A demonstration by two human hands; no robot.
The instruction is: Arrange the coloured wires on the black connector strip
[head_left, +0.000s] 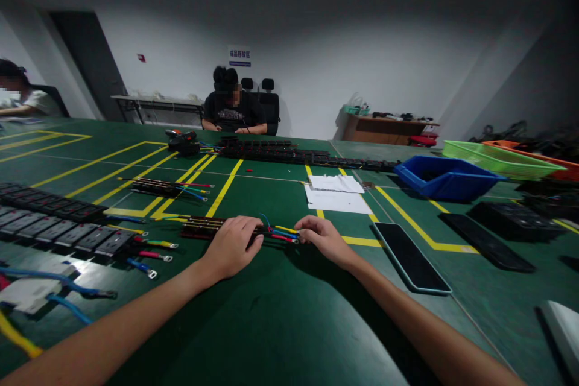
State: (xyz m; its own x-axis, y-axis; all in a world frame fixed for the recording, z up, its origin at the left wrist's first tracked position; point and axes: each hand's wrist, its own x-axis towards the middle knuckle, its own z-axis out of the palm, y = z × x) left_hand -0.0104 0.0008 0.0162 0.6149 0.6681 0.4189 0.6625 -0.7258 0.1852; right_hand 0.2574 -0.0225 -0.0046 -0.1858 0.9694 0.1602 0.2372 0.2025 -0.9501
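Note:
A dark strip assembly point(194, 226) with coloured wires lies across the green table point(271, 325) in front of me. My left hand point(235, 244) is wrapped over its right part, palm down. At its right end, blue, yellow and red wires point(283, 235) stick out with metal lugs. The bent fingers of my right hand point(322, 238) pinch the tip of the yellow wire; the fingertips partly hide the lug there. A similar wired strip bundle point(158, 186) lies behind, to the left.
Socket strips point(67, 232) and thick cables lie at left. White papers point(337, 193), a phone point(411, 256), a blue bin point(446, 178) and a green basket point(497, 160) are at right. A person point(235, 105) sits across the table; another is at far left.

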